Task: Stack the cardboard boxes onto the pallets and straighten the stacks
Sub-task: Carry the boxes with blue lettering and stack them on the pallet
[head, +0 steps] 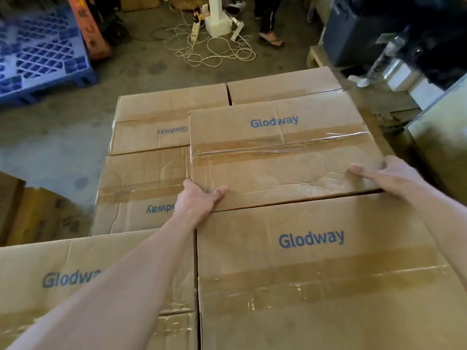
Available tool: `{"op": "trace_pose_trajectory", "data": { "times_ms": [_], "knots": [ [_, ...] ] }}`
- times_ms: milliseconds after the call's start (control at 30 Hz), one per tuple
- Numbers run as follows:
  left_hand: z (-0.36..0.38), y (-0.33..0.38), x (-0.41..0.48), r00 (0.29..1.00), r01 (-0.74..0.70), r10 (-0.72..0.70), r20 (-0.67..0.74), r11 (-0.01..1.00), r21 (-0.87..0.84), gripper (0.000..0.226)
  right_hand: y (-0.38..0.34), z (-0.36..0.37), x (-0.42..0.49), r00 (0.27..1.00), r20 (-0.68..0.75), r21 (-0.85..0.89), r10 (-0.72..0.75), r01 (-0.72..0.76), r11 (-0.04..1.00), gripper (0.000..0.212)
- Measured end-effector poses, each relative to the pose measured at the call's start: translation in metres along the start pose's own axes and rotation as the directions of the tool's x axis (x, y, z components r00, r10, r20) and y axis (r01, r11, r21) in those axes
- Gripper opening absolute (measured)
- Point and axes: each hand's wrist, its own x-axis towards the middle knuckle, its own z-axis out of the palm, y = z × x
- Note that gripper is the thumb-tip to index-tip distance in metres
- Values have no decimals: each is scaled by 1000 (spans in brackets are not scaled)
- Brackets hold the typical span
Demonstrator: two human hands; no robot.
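A taped cardboard box marked Glodway [278, 152] lies on top of the stack, raised above the boxes around it. My left hand [199, 195] grips its near left corner, thumb on top and fingers hidden under the edge. My right hand [379, 175] holds its near right corner, with fingers laid on the top face. Two more Glodway boxes [316, 274] fill the near row at the same height. Lower boxes [144, 188] lie to the left and behind. The pallet under the stack is hidden.
A blue plastic pallet [43, 54] leans at the far left. Tangled white cords and a power strip [209, 46] lie on the concrete floor beyond the stack, by a person's legs [267, 24]. Dark equipment and a wooden pallet [318, 56] crowd the right. More boxes [32, 218] stand lower left.
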Motion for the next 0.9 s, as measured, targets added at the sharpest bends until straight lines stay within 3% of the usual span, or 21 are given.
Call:
{"op": "trace_pose_trajectory", "data": {
  "times_ms": [100,200,267,367,600,767,900],
  "knots": [
    [-4,5,-1,1000,20,-19,-13,994,105,94,-3,1,-7,998,-64,-108,21,-28,994,97],
    [-10,11,-13,989,-12,45,-138,973,230,92,-22,5,-32,987,-153,-276,-41,-3,961,92],
    [-16,10,-29,968,-59,117,-220,966,252,84,-40,7,-57,986,-131,-316,-105,59,947,88],
    [-37,-7,-60,951,-94,161,-266,964,247,73,-66,18,-103,969,-28,-242,-245,232,942,75],
    [-132,-83,-164,885,-31,130,-447,975,222,59,-128,47,-249,810,228,-145,-540,576,804,63],
    [-210,-156,-215,836,8,39,-547,996,83,57,-190,64,-368,668,232,-84,-707,738,670,61],
    [-273,-230,-258,778,-22,69,-624,996,83,58,-242,97,-471,615,226,-69,-756,784,617,63]
  ]
}}
